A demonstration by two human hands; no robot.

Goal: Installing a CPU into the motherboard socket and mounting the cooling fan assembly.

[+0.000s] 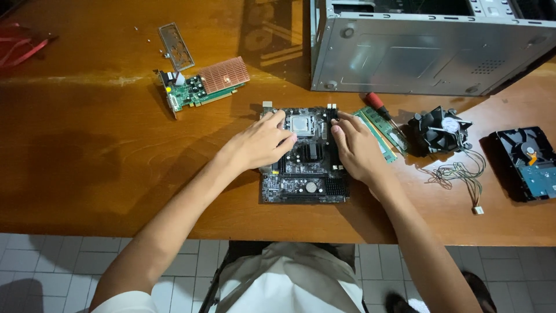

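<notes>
At the far left corner of the wooden surface lies one red strap. To its right, toward the far edge, sit one thin metal plate and, just beside it, one green card with a copper-coloured heat sink.

In the middle, near the front edge, lies one dark circuit board with a single square silver chip socket. The left hand rests flat on the board's left side, fingers loosely spread and reaching toward the socket, gripping nothing. The right hand lies on the board's right edge, fingers bent slightly, tips pressing at the far right corner of the board; whether it pinches anything there cannot be told.

Just right of that hand lie two green memory sticks side by side, and one red-handled screwdriver by them. Behind these, at the far edge, stands one grey metal computer case. Farther right sits one black cooling fan with a loose bundle of wires, and near the right edge one hard drive.
</notes>
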